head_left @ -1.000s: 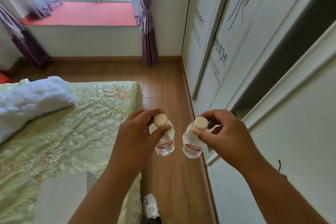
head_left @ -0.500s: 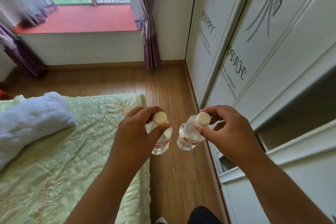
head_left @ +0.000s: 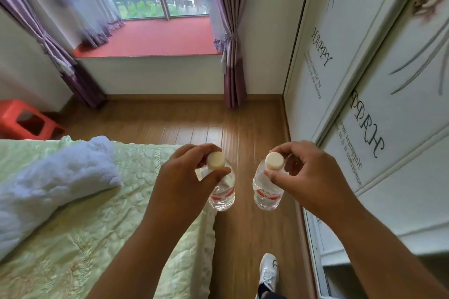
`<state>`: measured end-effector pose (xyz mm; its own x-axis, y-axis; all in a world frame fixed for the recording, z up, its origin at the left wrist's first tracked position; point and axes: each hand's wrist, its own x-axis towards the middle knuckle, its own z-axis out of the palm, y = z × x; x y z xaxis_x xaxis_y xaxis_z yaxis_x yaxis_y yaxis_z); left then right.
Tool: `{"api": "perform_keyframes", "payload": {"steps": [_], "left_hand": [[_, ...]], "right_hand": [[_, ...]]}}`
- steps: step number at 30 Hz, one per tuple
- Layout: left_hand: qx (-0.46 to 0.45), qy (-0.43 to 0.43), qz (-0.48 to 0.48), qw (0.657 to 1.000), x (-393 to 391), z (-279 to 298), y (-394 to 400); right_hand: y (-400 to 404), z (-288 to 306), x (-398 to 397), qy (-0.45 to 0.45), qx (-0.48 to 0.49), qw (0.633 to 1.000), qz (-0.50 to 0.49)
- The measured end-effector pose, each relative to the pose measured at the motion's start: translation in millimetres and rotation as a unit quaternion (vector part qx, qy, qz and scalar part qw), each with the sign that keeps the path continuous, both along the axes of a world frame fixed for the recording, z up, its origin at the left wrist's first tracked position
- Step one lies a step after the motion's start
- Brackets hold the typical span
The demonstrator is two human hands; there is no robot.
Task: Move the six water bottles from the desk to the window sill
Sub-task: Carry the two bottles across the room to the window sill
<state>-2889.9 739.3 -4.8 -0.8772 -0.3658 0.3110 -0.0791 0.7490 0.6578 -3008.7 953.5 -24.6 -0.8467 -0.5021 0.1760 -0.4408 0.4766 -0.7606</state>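
Ahead of me the wooden floor (head_left: 184, 126) runs between the bed (head_left: 102, 213) and the wardrobe (head_left: 364, 85) up to the red window sill (head_left: 160, 36), which is well apart from where I stand and shows no bottles on the part I can see. I carry two water bottles, each hanging by its neck. My left hand (head_left: 184, 187) pinches the left bottle (head_left: 222, 192) just under its pale cap, and my right hand (head_left: 313, 177) pinches the right bottle (head_left: 267, 192) the same way, fingers curled round the neck. Both bottles hang upright over the floor, near each other but not touching. The risk I see is in the grip: a thin pinch at the neck could let a bottle swing and slip while I walk, or the two could knock together. One white shoe (head_left: 268, 272) shows below.
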Motion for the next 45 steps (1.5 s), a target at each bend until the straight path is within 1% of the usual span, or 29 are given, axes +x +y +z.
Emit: {"api": "perform_keyframes", "payload": {"steps": [6, 11, 17, 22, 27, 34, 39, 45], "left_hand": [[-0.012, 0.023, 0.045, 0.999, -75, 9, 6], [0.005, 0.025, 0.06, 0.998, -114, 9, 8], [0.04, 0.011, 0.023, 0.999, -160, -1, 2], [0.052, -0.012, -0.015, 0.998, -205, -15, -15], [0.045, -0.012, -0.056, 0.997, -264, -17, -51], [0.019, 0.009, -0.067, 0.998, -334, -6, -121], [0.012, -0.001, -0.06, 0.998, -361, -10, -171], [0.023, -0.015, -0.034, 0.999, -373, -18, -219]], "right_hand": [[-6, 14, -86, 0.022, -0.015, 0.999, 0.027], [-8, 22, -127, 0.025, -0.018, 0.999, 0.032], [-13, 17, -167, 0.006, -0.003, 1.0, 0.014], [-20, 13, -196, -0.008, 0.016, 1.0, -0.016], [-53, 15, -235, 0.004, 0.039, 0.998, -0.051], [-123, 18, -295, 0.02, 0.056, 0.995, -0.078], [-171, 12, -323, 0.031, 0.049, 0.995, -0.081], [-216, 14, -348, 0.014, 0.035, 0.998, -0.041]]}}
